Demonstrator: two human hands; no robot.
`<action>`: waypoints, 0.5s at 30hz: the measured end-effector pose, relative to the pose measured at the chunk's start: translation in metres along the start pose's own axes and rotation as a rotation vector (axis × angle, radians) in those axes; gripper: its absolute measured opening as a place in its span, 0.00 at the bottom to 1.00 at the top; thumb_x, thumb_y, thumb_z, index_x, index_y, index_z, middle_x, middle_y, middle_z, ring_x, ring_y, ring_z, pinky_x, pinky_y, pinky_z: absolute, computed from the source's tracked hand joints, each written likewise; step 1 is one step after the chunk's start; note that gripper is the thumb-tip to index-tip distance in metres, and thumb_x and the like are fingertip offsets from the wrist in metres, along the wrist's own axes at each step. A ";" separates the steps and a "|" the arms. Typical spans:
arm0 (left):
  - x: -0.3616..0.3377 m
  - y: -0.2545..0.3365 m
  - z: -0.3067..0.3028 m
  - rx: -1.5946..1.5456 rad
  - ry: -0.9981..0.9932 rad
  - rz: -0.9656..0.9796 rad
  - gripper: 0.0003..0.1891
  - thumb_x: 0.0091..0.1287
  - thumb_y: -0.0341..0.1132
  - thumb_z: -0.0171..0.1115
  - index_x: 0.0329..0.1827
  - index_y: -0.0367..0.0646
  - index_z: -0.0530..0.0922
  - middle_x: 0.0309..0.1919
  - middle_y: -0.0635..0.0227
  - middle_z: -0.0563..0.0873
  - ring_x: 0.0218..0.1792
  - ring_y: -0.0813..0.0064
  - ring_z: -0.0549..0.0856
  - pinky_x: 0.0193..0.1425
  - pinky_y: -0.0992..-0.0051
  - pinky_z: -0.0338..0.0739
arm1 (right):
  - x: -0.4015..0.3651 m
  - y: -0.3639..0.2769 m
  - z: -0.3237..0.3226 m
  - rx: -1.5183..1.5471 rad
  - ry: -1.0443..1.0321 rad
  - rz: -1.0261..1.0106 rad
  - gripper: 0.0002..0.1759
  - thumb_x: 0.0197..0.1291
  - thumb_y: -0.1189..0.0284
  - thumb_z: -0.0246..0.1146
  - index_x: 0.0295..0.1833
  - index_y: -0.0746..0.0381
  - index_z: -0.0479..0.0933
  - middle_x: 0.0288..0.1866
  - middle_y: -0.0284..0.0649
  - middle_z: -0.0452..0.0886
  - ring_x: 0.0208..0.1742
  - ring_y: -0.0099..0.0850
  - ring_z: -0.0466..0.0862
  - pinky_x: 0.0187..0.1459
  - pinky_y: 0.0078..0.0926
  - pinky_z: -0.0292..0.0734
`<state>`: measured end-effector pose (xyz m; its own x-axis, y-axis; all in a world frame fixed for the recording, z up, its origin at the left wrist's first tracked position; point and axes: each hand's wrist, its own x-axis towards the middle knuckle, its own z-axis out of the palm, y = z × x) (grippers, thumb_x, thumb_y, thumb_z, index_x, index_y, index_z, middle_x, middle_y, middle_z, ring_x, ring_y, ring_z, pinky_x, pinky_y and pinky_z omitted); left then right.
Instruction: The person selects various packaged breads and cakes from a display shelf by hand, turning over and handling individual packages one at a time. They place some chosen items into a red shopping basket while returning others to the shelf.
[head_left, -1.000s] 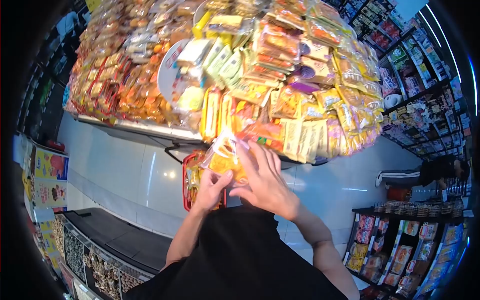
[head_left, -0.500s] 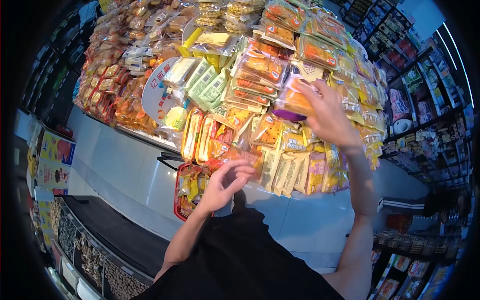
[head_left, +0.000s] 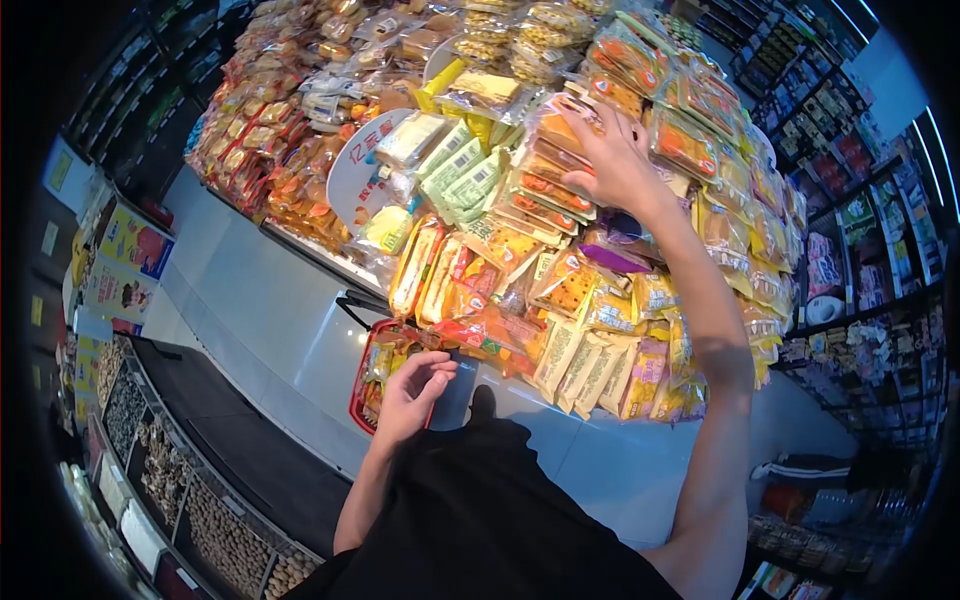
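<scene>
My right hand (head_left: 622, 165) reaches over a stack of flat bread packs near the middle of the display. Its thumb and fingers span the right end of the top packaged bread (head_left: 558, 138), gripping it; the palm side is hidden. Below the wrist lies a purple wrapper (head_left: 615, 258). My left hand (head_left: 408, 398) hangs low in front of my body, fingers loosely curled and parted from the thumb, with nothing in it. Just behind it on the floor stands a red basket (head_left: 357, 400) with wrapped snacks inside.
Green-wrapped packs (head_left: 465, 180) and a white sign (head_left: 350, 170) stand left of the stack. Cream-coloured bars (head_left: 585, 370) line the display's front edge. Bins of dry goods (head_left: 225, 525) are at lower left, shelves (head_left: 850, 220) at right. A person's leg (head_left: 810, 468) shows at right.
My right hand has moved up and left, from above the purple wrapper to the bread stack. My left hand has dropped lower toward my body. The view has shifted slightly.
</scene>
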<state>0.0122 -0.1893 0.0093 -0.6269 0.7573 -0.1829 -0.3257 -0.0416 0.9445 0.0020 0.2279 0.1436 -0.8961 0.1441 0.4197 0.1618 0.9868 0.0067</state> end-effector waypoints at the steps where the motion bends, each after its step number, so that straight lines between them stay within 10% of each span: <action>1: -0.007 -0.001 -0.007 0.007 0.073 0.005 0.15 0.74 0.28 0.61 0.62 0.34 0.75 0.53 0.61 0.86 0.53 0.76 0.84 0.61 0.75 0.77 | 0.003 0.001 0.005 -0.047 -0.042 0.017 0.46 0.55 0.58 0.74 0.78 0.46 0.62 0.73 0.58 0.64 0.75 0.54 0.63 0.72 0.62 0.54; 8: -0.046 -0.032 -0.066 0.011 0.420 0.021 0.16 0.75 0.31 0.62 0.61 0.33 0.76 0.50 0.60 0.87 0.51 0.74 0.86 0.61 0.74 0.78 | 0.006 -0.002 -0.001 -0.129 -0.139 0.075 0.44 0.59 0.62 0.72 0.78 0.55 0.60 0.74 0.56 0.65 0.74 0.55 0.67 0.71 0.65 0.56; 15: -0.072 -0.045 -0.119 0.056 0.713 0.041 0.13 0.75 0.32 0.62 0.57 0.33 0.78 0.48 0.61 0.87 0.51 0.75 0.86 0.59 0.74 0.79 | -0.005 -0.042 -0.017 -0.153 0.038 -0.084 0.36 0.63 0.70 0.68 0.75 0.66 0.63 0.64 0.57 0.75 0.60 0.54 0.79 0.61 0.44 0.74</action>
<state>-0.0123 -0.3198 -0.0527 -0.9539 0.1444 -0.2630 -0.2676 -0.0128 0.9635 0.0063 0.1843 0.1570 -0.8935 0.0563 0.4455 0.1510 0.9720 0.1800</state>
